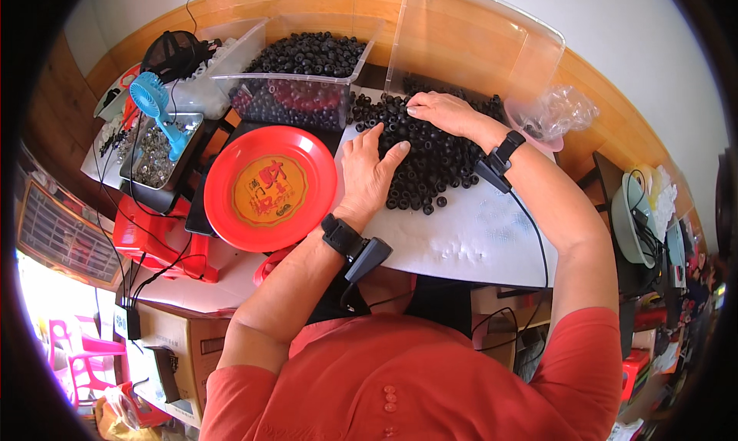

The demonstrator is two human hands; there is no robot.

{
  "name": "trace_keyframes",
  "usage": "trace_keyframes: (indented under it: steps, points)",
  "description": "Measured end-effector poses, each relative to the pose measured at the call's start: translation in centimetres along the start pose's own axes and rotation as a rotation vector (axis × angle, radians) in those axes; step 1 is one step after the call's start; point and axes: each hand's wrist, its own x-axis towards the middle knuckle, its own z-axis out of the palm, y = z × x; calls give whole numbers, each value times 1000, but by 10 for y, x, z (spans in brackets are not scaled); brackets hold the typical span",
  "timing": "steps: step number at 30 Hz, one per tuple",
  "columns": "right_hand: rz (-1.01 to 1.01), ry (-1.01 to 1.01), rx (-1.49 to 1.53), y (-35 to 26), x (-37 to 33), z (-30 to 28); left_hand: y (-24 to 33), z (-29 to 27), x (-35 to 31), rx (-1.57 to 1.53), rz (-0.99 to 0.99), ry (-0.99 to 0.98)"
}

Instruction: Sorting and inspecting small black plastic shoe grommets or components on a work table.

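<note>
A heap of small black round pieces with holes through them (pixel 430 164) lies spread over a white work surface. My left hand (pixel 364 168) is at the heap's left edge, thumb and fingers apart, with some pieces near the gap between them. At the far side of the heap, my right hand (pixel 446 112) reaches in from the right. Its fingers are stretched out and bent slightly down onto the pieces; its thumb is hidden. I see nothing held in either hand. A red round plate (pixel 223 187) with a yellow printed centre sits left of my left hand.
A clear plastic bin (pixel 288 101) full of similar black pieces stands behind the plate. Behind the heap rises another clear container (pixel 477 37). A metal tray (pixel 157 168) and a blue handheld fan (pixel 150 95) are at left. Cables run from both wrist devices (pixel 367 258).
</note>
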Motion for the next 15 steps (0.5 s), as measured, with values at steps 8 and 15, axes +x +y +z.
trace_keyframes:
  steps: [8,15]
  points:
    - [-64,48,13,-32,-40,1,3,-4,-1,-184,-33,-21]
    - [-98,358,-526,-78,-100,11,2,-3,2,-464,-148,0]
